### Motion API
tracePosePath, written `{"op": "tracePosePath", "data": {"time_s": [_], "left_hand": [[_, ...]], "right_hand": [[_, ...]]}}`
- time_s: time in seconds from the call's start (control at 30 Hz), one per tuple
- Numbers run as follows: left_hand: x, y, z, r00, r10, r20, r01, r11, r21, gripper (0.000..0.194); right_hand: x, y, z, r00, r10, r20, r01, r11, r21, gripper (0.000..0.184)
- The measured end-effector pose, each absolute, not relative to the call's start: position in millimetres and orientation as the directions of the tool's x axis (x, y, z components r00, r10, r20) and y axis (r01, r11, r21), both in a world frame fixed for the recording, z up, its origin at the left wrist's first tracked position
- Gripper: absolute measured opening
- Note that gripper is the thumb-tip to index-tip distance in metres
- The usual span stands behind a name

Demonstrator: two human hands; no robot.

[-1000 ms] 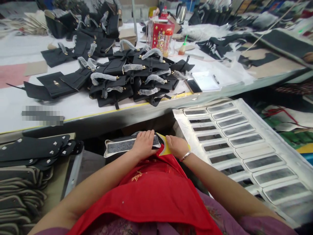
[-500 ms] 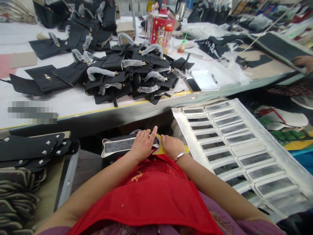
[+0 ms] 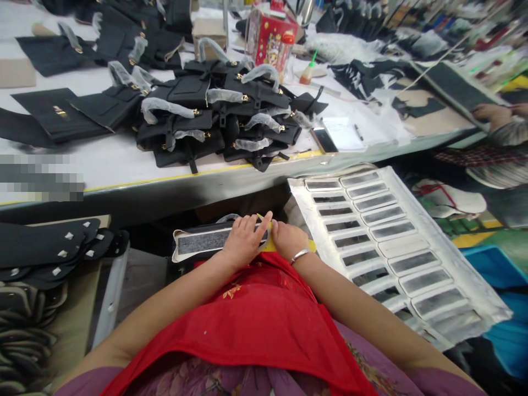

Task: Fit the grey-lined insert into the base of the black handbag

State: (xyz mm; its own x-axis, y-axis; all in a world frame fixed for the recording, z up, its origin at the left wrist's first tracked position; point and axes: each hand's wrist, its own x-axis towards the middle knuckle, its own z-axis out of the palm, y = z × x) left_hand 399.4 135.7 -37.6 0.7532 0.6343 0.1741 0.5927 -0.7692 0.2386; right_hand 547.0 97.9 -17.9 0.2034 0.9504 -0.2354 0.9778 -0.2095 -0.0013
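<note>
A long grey strip with a pale border point(image 3: 198, 242) lies across my lap, just below the table edge. My left hand point(image 3: 243, 242) rests flat on its right end, fingers stretched out and the forefinger raised toward a yellow piece point(image 3: 268, 242). My right hand point(image 3: 289, 242), a silver bangle on its wrist, is closed around that yellow piece right beside the strip's end. Both hands touch each other above my red apron point(image 3: 256, 319).
A white board point(image 3: 462, 264) with several rows of grey strips leans at my right. Black bags with wrapped handles point(image 3: 214, 121) are piled on the white table point(image 3: 124, 165). Studded black pieces point(image 3: 49, 247) are stacked at my left. Another person's hand point(image 3: 490, 113) works at far right.
My left forefinger has lifted off the strip and points toward the yellow piece; my right hand has closed in on it. The view has tilted slightly downward.
</note>
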Motion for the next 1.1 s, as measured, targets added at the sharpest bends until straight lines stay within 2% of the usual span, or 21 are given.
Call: {"op": "tracePosePath", "data": {"time_s": [0.1, 0.23, 0.3, 0.4, 0.53, 0.67, 0.87, 1.1], "left_hand": [[392, 140, -36, 0.789, 0.593, 0.161, 0.532, -0.79, 0.304, 0.082], [388, 146, -31, 0.784, 0.606, 0.132, 0.486, -0.733, 0.476, 0.108], [390, 149, -29, 0.733, 0.673, 0.096, 0.565, -0.681, 0.466, 0.104], [394, 153, -28, 0.678, 0.735, -0.008, 0.682, -0.625, 0.379, 0.094], [392, 161, -28, 0.699, 0.708, -0.105, 0.691, -0.629, 0.357, 0.095], [392, 163, -26, 0.69, 0.711, -0.138, 0.702, -0.608, 0.371, 0.102], [399, 159, -17, 0.664, 0.726, -0.178, 0.729, -0.574, 0.373, 0.102], [392, 151, -14, 0.584, 0.803, -0.116, 0.769, -0.502, 0.396, 0.097]], "right_hand": [[544, 102, -16, 0.21, 0.95, -0.229, 0.977, -0.21, 0.023, 0.049], [545, 104, -18, 0.179, 0.958, -0.222, 0.984, -0.173, 0.047, 0.048], [547, 105, -19, 0.146, 0.962, -0.229, 0.989, -0.135, 0.06, 0.049], [549, 108, -21, 0.098, 0.964, -0.246, 0.994, -0.081, 0.079, 0.05], [552, 117, -21, 0.05, 0.968, -0.247, 0.997, -0.032, 0.077, 0.05], [556, 126, -20, 0.011, 0.959, -0.283, 0.996, 0.014, 0.087, 0.052], [556, 130, -15, -0.031, 0.946, -0.324, 0.994, 0.063, 0.089, 0.052], [557, 136, 4, -0.018, 0.974, -0.227, 1.0, 0.017, -0.008, 0.044]]}}
